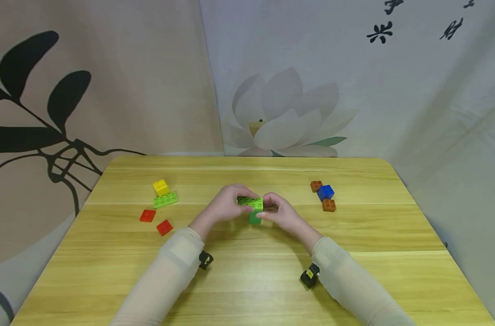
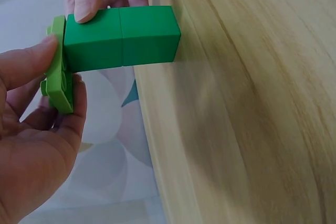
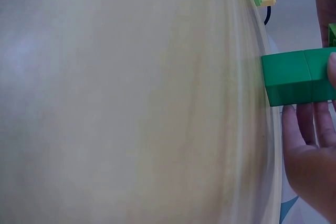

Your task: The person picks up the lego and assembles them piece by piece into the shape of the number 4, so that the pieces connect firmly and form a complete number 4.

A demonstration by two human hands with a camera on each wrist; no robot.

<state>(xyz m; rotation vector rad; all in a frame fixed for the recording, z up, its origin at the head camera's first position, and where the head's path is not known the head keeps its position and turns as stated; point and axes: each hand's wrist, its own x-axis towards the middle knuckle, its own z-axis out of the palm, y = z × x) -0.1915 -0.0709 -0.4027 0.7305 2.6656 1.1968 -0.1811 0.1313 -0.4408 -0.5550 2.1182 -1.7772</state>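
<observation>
Flat reds (image 1: 147, 215): two of them, apart from each other, well left of the green stack (image 1: 255, 218)
Yellow block (image 1: 161, 187): also well left of the stack and a bit farther back, right by a lime strip (image 1: 165, 200) with studs up
Left hand (image 1: 228, 203): just left of the stack, thumb and fingers pinching the lime plate (image 1: 251, 203), gap only as wide as the piece
Lime plate: across the top of the stack, studs up, long axis roughly left-right, one end poking out left past the stack. Can't tell if it's pushed fully on
Green stack: two dark green blocks end to end, long axis up and down, held between both hands around mid-table. Can't tell if the bottom touches the wood
Right hand (image 1: 281, 212): just right of the stack, closed around it, thumb on one face, fingers on another
Blue block (image 1: 326, 193): well right of the stack, between two brown bricks (image 1: 329, 205)
Table (image 1: 251, 290): yellowish wood grain, spreading out all around below the stack
Backdrop (image 1: 162, 81): pale cloth behind the stack; dark plant print off left, big lotus (image 1: 280, 131) straight behind, black writing (image 1: 379, 32) off right
</observation>
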